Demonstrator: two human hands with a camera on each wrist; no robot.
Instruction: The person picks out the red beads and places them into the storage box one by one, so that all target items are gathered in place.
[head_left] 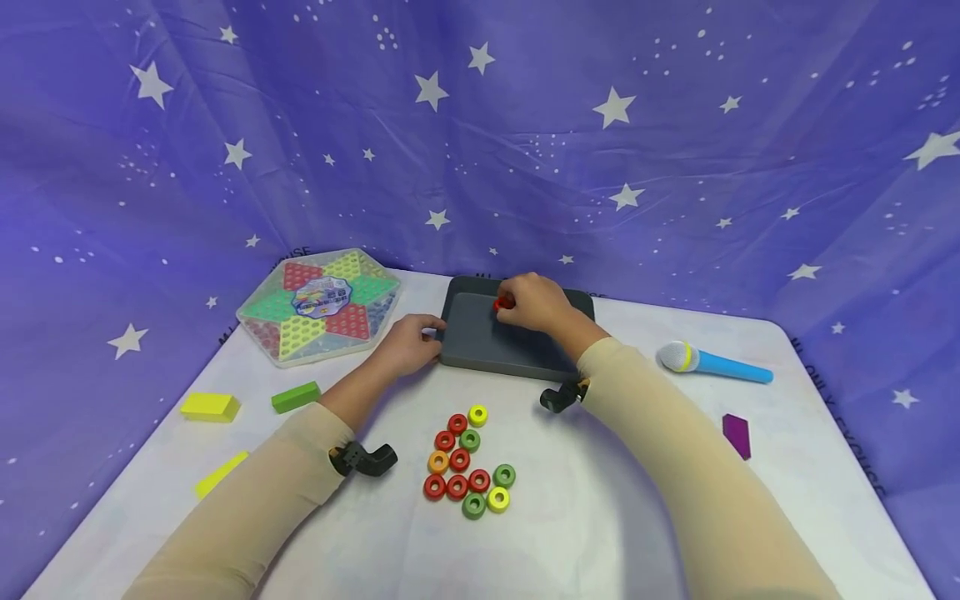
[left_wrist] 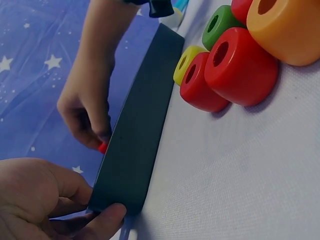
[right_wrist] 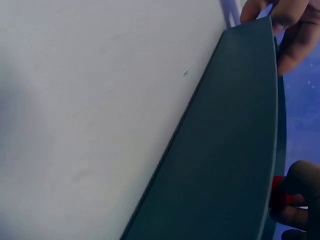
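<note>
A dark grey tray point(head_left: 480, 332) lies at the back middle of the table in the head view. My left hand point(head_left: 408, 343) holds its left edge; the left wrist view shows the thumb against the outside near the front corner. Over the tray, my right hand point(head_left: 536, 302) pinches a red ring bead point(head_left: 498, 306), mostly covered by the fingers. The right wrist view shows that red bead point(right_wrist: 278, 194) just behind the tray's front wall. Closer to me, a loose group of beads lies on the table, among them a green one point(head_left: 474, 506), an orange one point(head_left: 438, 462) and a yellow one point(head_left: 498, 500).
A hexagonal Chinese checkers box point(head_left: 322, 304) stands left of the tray. Yellow point(head_left: 211, 407) and green point(head_left: 296, 397) blocks lie at the left. To the right are a blue toy microphone point(head_left: 716, 362) and a purple piece point(head_left: 737, 436). A starry purple cloth point(head_left: 525, 167) hangs behind the table.
</note>
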